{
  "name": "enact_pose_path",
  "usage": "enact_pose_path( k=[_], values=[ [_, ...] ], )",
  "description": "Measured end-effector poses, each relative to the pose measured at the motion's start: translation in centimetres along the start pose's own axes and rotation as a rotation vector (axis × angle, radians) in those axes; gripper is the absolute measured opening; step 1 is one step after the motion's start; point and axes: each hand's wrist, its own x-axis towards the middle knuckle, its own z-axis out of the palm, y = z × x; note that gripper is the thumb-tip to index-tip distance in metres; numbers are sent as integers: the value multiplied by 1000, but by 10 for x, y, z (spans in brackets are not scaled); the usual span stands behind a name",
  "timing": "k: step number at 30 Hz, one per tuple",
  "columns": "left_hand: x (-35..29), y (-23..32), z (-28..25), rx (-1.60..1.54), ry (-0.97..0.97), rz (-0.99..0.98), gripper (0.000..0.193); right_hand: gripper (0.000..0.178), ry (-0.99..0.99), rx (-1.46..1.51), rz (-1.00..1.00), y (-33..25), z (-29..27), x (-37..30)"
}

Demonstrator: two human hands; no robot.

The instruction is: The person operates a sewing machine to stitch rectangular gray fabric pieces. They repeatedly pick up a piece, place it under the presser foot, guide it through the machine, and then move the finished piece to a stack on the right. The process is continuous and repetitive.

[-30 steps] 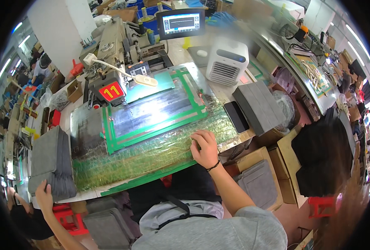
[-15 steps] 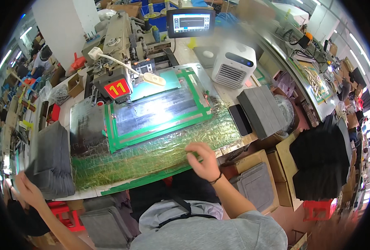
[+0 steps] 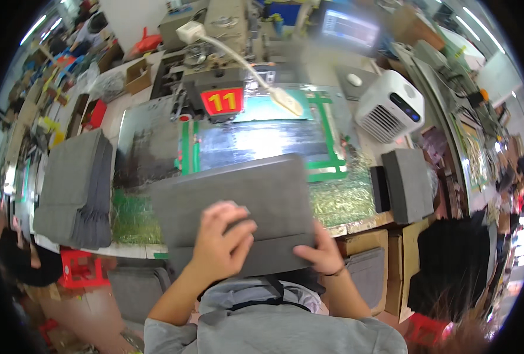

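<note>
"While the left hand (image 3: 223,239) rests loosely on the grey panel (image 3: 262,197), where's the right hand (image 3: 324,250)?"

"Clamped on its right edge (thumb uppermost), over the bench's (image 3: 346,205) front edge. Lifted, not yet laid down."

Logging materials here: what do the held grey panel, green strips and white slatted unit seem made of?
Grey panel: perhaps felt or fabric; matte, no glare, though blur hides its texture.
Green strips: likely adhesive tape, smooth-looking, in flat straight bands.
White slatted unit: apparently moulded plastic, smooth with rounded corners.
</note>
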Motion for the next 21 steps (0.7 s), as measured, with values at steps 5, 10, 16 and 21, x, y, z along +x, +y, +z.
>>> enact_pose_path(
  k=[5,10,16,21],
  values=[
    [14,-49,-27,239,-10,-490,52,86,229,176,-93,-27,-59,-3],
    [24,-79,13,218,-178,-611,55,69,388,-42,-109,-46,-64,32],
    [47,-109,39,407,-176,-570,49,60,434,-181,-145,-48,-83,72],
    [58,-120,40,472,-255,-645,51,66,501,-121,-165,-56,-74,93]
  ],
)
